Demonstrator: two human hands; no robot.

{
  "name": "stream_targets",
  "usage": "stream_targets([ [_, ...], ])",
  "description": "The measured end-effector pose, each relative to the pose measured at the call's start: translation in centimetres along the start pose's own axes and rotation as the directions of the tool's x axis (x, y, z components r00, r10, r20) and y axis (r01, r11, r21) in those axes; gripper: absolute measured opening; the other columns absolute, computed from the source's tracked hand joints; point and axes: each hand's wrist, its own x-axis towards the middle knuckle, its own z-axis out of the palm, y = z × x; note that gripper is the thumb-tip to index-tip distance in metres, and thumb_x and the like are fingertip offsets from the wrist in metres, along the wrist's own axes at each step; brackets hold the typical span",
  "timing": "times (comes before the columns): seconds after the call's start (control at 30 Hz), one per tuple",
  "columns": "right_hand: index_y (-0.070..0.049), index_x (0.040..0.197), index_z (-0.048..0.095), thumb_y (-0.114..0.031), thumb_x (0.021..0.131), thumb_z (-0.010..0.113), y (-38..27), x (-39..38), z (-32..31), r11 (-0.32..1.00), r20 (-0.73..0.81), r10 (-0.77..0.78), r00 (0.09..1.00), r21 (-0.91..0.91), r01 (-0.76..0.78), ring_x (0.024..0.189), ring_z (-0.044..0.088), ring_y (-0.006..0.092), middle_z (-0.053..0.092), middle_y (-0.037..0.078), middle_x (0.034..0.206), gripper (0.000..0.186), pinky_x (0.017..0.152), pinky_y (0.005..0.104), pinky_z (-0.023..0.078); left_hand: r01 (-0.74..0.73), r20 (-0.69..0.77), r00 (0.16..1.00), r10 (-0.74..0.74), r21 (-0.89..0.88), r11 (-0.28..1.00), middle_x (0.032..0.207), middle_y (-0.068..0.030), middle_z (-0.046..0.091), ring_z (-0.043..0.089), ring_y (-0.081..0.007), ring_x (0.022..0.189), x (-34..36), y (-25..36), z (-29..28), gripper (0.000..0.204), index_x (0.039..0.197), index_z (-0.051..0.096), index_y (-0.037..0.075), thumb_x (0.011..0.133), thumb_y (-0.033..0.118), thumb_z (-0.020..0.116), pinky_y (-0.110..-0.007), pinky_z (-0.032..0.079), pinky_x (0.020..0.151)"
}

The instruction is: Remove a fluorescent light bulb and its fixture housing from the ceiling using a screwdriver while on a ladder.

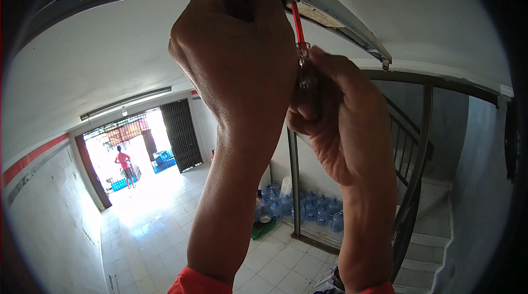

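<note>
Overhead, a long metal ceiling light fixture [360, 37] crosses the top of the head view, with a pale label and wiring parts inside. My left hand [234, 52] is raised against it, fingers curled up into the housing; the back of the hand hides what they grip. Just to its right, my right hand [349, 112] holds a screwdriver [298, 25] by its clear handle. The red shaft points upward, and its tip reaches the fixture's edge beside my left hand.
Below is a tiled floor [159, 228]. Several blue water bottles [311, 209] stand by a wall behind a metal frame [294, 184]. Stairs with a railing [429, 250] rise on the right. Far left, a person in red [123, 159] stands at a bright doorway.
</note>
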Motion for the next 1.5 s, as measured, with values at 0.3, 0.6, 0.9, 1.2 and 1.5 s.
stream_targets([
  [0.3, 0.001, 0.086, 0.056, -0.019, 0.091, 0.054, 0.8, 0.0, 0.6, 0.971, -0.073, -0.097, 0.993, -0.226, 0.079, 0.05, 0.04, 0.0062, 0.05, 0.002, 0.061, 0.021, 0.046, 0.0231, 0.034, 0.014, 0.023, 1.0, -0.016, 0.068, 0.998, 0.058, -0.0078, 0.064, 0.061, -0.0131, 0.049, -0.5, 2.2, 0.1, 0.02, 0.069, 0.062, -0.001, 0.082, 0.014, 0.059, -0.025, 0.048, 0.05],
  [0.6, 0.001, 0.087, 0.057, -0.019, 0.089, 0.056, 1.2, 0.3, 0.6, 0.995, 0.014, -0.09, 0.996, -0.05, 0.09, 0.052, 0.044, 0.0077, 0.055, 0.003, 0.068, 0.019, 0.048, 0.0238, 0.035, -0.042, -0.007, 0.999, 0.043, 0.11, 0.993, 0.055, -0.0086, 0.062, 0.061, -0.0148, 0.048, -0.4, 1.7, 0.5, 0.018, 0.068, 0.062, -0.001, 0.081, 0.012, 0.058, -0.027, 0.047, 0.048],
  [0.9, -0.003, 0.087, 0.056, -0.019, 0.09, 0.053, 0.6, 0.1, -0.4, 0.999, -0.021, -0.015, 1.0, -0.034, 0.014, 0.047, 0.045, 0.0052, 0.05, -0.001, 0.06, 0.017, 0.041, 0.0171, 0.034, -0.092, -0.031, 0.995, 0.095, 0.096, 0.991, 0.054, -0.0107, 0.06, 0.06, -0.019, 0.046, -0.6, 1.1, 0.8, 0.017, 0.066, 0.061, -0.001, 0.079, 0.01, 0.059, -0.029, 0.046, 0.046],
  [1.2, -0.004, 0.086, 0.056, -0.022, 0.09, 0.053, -0.1, -0.2, -0.9, 0.957, -0.07, -0.125, 0.99, -0.273, 0.101, 0.051, 0.045, 0.0048, 0.052, 0.001, 0.064, 0.019, 0.045, 0.0196, 0.035, -0.148, -0.057, 0.987, 0.153, 0.086, 0.985, 0.053, -0.0128, 0.059, 0.059, -0.0231, 0.045, -0.4, 0.4, 1.6, 0.015, 0.063, 0.06, -0.001, 0.076, 0.008, 0.06, -0.031, 0.044, 0.043],
  [1.5, 0.001, 0.093, 0.059, -0.021, 0.083, 0.066, -2.8, -1.3, -2.9, 0.903, -0.182, -0.267, 0.947, -0.389, 0.18, 0.051, 0.046, 0.0036, 0.056, 0.002, 0.069, 0.025, 0.037, 0.0172, 0.03, -0.14, -0.124, 0.982, 0.139, 0.0, 0.99, 0.053, -0.017, 0.056, 0.058, -0.032, 0.046, -1.1, 1.3, 3.3, 0.012, 0.062, 0.06, -0.001, 0.071, 0.005, 0.062, -0.036, 0.043, 0.042],
])
